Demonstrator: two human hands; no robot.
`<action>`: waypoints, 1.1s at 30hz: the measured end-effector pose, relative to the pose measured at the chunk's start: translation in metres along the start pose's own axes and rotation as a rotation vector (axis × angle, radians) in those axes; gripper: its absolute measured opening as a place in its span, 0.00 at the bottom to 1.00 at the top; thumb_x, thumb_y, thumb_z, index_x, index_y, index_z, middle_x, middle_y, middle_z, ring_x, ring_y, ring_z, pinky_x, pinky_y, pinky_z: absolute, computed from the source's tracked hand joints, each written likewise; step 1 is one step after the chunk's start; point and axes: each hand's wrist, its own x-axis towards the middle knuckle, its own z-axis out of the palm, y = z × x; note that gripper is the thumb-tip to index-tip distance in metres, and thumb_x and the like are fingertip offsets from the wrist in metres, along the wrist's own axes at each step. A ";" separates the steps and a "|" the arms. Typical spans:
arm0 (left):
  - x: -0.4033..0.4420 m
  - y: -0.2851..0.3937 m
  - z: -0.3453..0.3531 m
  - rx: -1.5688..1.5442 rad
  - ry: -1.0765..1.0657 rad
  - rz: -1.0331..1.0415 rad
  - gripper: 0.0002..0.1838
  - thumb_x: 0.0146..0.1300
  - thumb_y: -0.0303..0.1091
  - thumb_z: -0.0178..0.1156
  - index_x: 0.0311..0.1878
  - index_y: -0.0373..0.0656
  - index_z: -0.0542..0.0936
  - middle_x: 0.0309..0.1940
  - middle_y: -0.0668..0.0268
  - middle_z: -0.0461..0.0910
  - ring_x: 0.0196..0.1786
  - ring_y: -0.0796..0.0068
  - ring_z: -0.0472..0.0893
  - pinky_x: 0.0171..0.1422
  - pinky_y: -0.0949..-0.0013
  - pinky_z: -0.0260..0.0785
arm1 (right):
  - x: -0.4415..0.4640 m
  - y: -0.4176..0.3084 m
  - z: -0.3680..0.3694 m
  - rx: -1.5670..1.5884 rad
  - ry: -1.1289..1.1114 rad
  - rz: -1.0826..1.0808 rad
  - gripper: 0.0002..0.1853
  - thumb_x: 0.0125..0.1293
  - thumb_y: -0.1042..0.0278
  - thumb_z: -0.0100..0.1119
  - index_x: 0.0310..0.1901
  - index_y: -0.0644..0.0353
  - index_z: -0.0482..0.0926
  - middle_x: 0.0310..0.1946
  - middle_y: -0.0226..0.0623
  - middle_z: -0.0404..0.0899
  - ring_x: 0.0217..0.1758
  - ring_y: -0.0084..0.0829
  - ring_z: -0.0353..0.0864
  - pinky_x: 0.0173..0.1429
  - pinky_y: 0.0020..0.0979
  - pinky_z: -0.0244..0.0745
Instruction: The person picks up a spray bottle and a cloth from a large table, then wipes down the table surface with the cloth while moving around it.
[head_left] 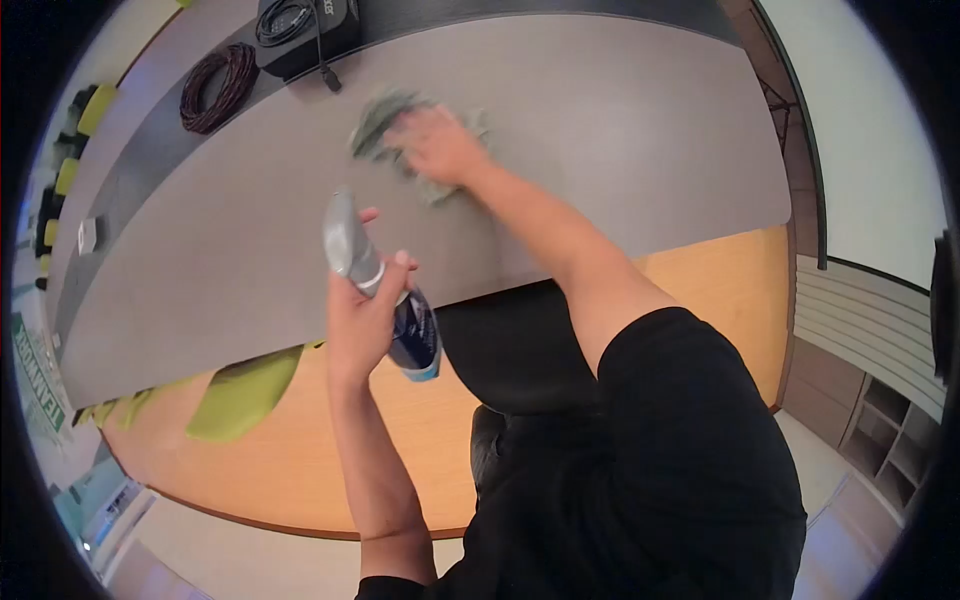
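the left hand (362,325) is clamped around a trigger spray bottle (416,335), likely so its spray head (346,238) sits within finger reach; a grey-green cloth (372,132) lies under the right hand (437,147), seemingly pressed against the tabletop (640,130); blurred, so i cannot tell if pinched.

the table (620,130) stretches from left to right. on its far left part there is a box (335,30), and a cable (322,55) lies on top of it. to the left of this box lies a coil (238,80). the cloth (378,120) is on the table, nearer than the box and to its right, under the right hand (435,145). the bottle (415,335) is in the left hand (362,325), nearer than the cloth. one chair (240,398) stands at the near edge, on the left.
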 end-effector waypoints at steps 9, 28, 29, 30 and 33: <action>-0.140 0.068 0.093 0.150 0.179 0.197 0.28 0.83 0.23 0.61 0.80 0.30 0.66 0.33 0.68 0.80 0.46 0.73 0.87 0.61 0.65 0.79 | -0.276 0.267 -0.157 -0.314 -0.063 0.872 0.35 0.90 0.42 0.37 0.93 0.30 0.53 0.95 0.34 0.49 0.98 0.51 0.43 0.95 0.64 0.37; -0.128 0.096 0.354 -0.001 0.093 -0.057 0.23 0.82 0.24 0.61 0.75 0.33 0.69 0.27 0.68 0.79 0.45 0.69 0.89 0.59 0.60 0.81 | -0.258 0.366 -0.182 -0.280 0.144 0.603 0.31 0.86 0.49 0.48 0.87 0.35 0.70 0.92 0.38 0.60 0.93 0.48 0.57 0.93 0.64 0.48; -0.122 0.090 0.368 0.007 0.106 -0.070 0.23 0.82 0.24 0.61 0.75 0.33 0.68 0.28 0.68 0.79 0.45 0.70 0.88 0.58 0.60 0.81 | -0.257 0.379 -0.175 -0.304 0.145 0.643 0.31 0.86 0.49 0.48 0.87 0.37 0.70 0.92 0.39 0.59 0.94 0.49 0.57 0.93 0.65 0.47; -0.116 0.089 0.374 0.013 0.122 -0.085 0.23 0.82 0.24 0.61 0.75 0.33 0.68 0.28 0.67 0.80 0.45 0.70 0.88 0.58 0.60 0.81 | -0.254 0.383 -0.168 -0.328 0.142 0.679 0.31 0.87 0.49 0.48 0.87 0.40 0.70 0.92 0.40 0.59 0.94 0.51 0.56 0.93 0.65 0.47; -0.092 0.081 0.397 0.009 0.146 -0.144 0.25 0.83 0.24 0.60 0.76 0.33 0.66 0.33 0.64 0.83 0.43 0.72 0.86 0.55 0.64 0.80 | -0.244 0.327 -0.179 -0.235 -0.042 0.365 0.33 0.85 0.51 0.52 0.86 0.50 0.70 0.91 0.41 0.62 0.94 0.54 0.54 0.93 0.66 0.46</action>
